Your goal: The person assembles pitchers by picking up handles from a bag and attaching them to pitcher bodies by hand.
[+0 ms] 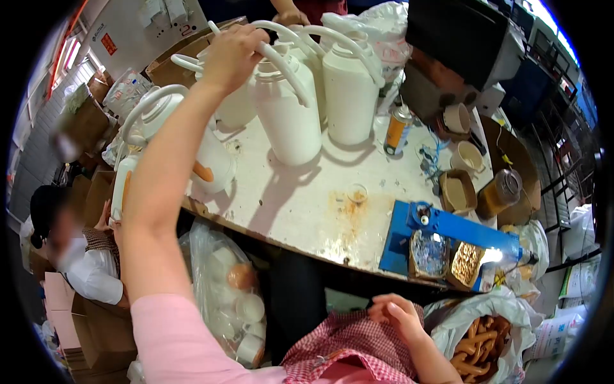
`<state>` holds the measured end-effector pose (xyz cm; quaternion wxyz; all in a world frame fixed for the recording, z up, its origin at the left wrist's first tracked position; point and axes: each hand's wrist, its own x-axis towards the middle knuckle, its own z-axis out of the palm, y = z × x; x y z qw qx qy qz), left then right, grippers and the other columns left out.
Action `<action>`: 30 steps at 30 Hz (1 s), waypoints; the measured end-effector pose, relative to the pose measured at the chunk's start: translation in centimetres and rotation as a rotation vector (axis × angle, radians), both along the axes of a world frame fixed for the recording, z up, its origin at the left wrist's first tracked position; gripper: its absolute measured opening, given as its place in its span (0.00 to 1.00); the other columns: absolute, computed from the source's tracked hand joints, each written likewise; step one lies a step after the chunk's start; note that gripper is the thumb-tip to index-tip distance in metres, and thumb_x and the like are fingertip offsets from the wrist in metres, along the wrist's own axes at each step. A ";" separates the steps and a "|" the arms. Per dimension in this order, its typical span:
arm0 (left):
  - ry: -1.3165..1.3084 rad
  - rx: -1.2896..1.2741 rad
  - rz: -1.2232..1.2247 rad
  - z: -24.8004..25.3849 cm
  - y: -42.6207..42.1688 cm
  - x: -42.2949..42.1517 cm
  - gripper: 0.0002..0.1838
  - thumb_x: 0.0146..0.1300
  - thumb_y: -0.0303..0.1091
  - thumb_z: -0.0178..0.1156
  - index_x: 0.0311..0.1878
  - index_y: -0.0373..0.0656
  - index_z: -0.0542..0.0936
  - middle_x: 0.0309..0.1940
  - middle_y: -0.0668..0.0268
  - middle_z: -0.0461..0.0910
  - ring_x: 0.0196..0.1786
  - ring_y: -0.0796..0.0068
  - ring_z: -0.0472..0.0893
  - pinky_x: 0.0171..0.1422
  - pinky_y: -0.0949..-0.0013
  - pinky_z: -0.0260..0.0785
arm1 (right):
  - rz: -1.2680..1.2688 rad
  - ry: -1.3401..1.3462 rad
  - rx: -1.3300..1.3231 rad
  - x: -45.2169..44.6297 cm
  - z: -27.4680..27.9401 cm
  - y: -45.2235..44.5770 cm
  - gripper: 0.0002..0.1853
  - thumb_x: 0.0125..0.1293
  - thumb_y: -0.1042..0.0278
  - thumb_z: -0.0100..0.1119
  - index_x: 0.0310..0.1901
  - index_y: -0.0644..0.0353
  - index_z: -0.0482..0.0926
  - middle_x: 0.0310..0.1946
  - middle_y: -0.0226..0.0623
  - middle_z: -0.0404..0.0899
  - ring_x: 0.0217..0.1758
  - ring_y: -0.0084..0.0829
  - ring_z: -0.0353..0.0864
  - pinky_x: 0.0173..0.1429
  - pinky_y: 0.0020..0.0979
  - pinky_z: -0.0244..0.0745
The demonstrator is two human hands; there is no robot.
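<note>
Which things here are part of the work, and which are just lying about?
Probably in the work:
white jug, handle in left hand
other white jugs
bagged brown pieces

Probably just lying about:
orange can
cream cup
lidded jar

The big jugs (289, 118) are white, and so are their handles (289, 73). The table (281, 221) is white too, with a rusty orange stain (348, 208). The sleeve (182, 339) is plain pink. The apron (361, 336) has little red and white checks. The stand (397, 238) is bright blue. The can (398, 132) is mostly orange, and the screen (457, 38) is black. The curvy pieces (476, 351) in the white bag (457, 312) are caramel brown.
</note>
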<state>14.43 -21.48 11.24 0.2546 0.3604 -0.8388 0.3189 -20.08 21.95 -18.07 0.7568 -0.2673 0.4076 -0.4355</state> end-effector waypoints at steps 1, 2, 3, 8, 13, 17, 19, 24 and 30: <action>-0.036 -0.126 -0.110 0.4 3.2 -0.3 0.10 0.57 0.29 0.68 0.41 0.44 0.79 0.37 0.62 0.81 0.46 0.54 0.82 0.49 0.52 0.73 | 0.017 0.027 -0.038 0.8 -0.4 -0.4 0.21 0.78 0.61 0.52 0.62 0.70 0.76 0.49 0.47 0.86 0.50 0.34 0.86 0.56 0.34 0.81; -0.030 -0.100 -0.106 0.6 6.8 -0.5 0.10 0.56 0.30 0.70 0.40 0.44 0.79 0.36 0.64 0.81 0.44 0.55 0.82 0.47 0.54 0.73 | 0.032 0.050 -0.077 1.8 -0.7 -0.8 0.21 0.79 0.60 0.52 0.63 0.69 0.75 0.49 0.47 0.86 0.51 0.34 0.86 0.56 0.34 0.81; -0.025 -0.081 -0.105 0.8 10.6 -0.6 0.11 0.56 0.31 0.72 0.38 0.44 0.79 0.35 0.65 0.80 0.43 0.56 0.82 0.44 0.57 0.73 | 0.007 0.002 -0.107 3.0 -0.8 -1.1 0.23 0.79 0.58 0.51 0.66 0.67 0.71 0.53 0.47 0.84 0.54 0.35 0.85 0.59 0.35 0.79; 0.563 0.393 -0.162 3.7 28.4 0.4 0.15 0.67 0.21 0.65 0.56 0.38 0.79 0.48 0.64 0.80 0.52 0.74 0.80 0.59 0.69 0.74 | -0.309 0.009 -0.202 8.6 -0.9 -1.0 0.33 0.81 0.49 0.45 0.77 0.62 0.54 0.71 0.48 0.67 0.73 0.35 0.67 0.75 0.37 0.61; 0.494 0.648 0.032 -1.3 33.4 5.9 0.21 0.69 0.22 0.56 0.65 0.39 0.74 0.52 0.63 0.78 0.45 0.76 0.78 0.51 0.75 0.72 | -0.576 0.168 -0.110 5.8 1.0 7.0 0.22 0.76 0.60 0.59 0.62 0.67 0.71 0.52 0.37 0.79 0.54 0.27 0.77 0.60 0.32 0.74; 0.202 0.619 0.301 -16.3 36.3 2.4 0.20 0.63 0.22 0.57 0.60 0.40 0.80 0.58 0.52 0.77 0.61 0.52 0.77 0.70 0.58 0.66 | -0.410 0.233 0.254 1.1 -3.2 12.2 0.23 0.74 0.56 0.62 0.55 0.71 0.79 0.43 0.40 0.85 0.42 0.31 0.85 0.48 0.32 0.80; 0.029 0.690 -0.030 -18.2 39.2 -1.2 0.18 0.69 0.29 0.55 0.60 0.39 0.80 0.57 0.53 0.79 0.63 0.52 0.77 0.72 0.55 0.64 | -0.174 0.704 0.130 -2.7 -3.9 12.9 0.19 0.72 0.56 0.62 0.48 0.68 0.84 0.41 0.45 0.87 0.42 0.36 0.87 0.49 0.33 0.81; 0.907 1.253 0.059 -23.1 40.2 0.2 0.18 0.80 0.36 0.46 0.64 0.39 0.75 0.57 0.53 0.78 0.63 0.60 0.76 0.72 0.59 0.64 | -0.530 1.133 -0.249 -9.5 1.0 7.7 0.10 0.67 0.62 0.64 0.40 0.59 0.87 0.40 0.45 0.87 0.41 0.43 0.87 0.46 0.39 0.79; 0.999 1.344 0.080 -24.1 40.8 -1.2 0.19 0.78 0.36 0.48 0.65 0.38 0.74 0.59 0.57 0.74 0.61 0.65 0.74 0.69 0.63 0.64 | -0.512 1.899 -0.424 -17.5 1.3 -4.1 0.08 0.66 0.62 0.63 0.37 0.57 0.86 0.36 0.41 0.87 0.40 0.43 0.87 0.44 0.42 0.80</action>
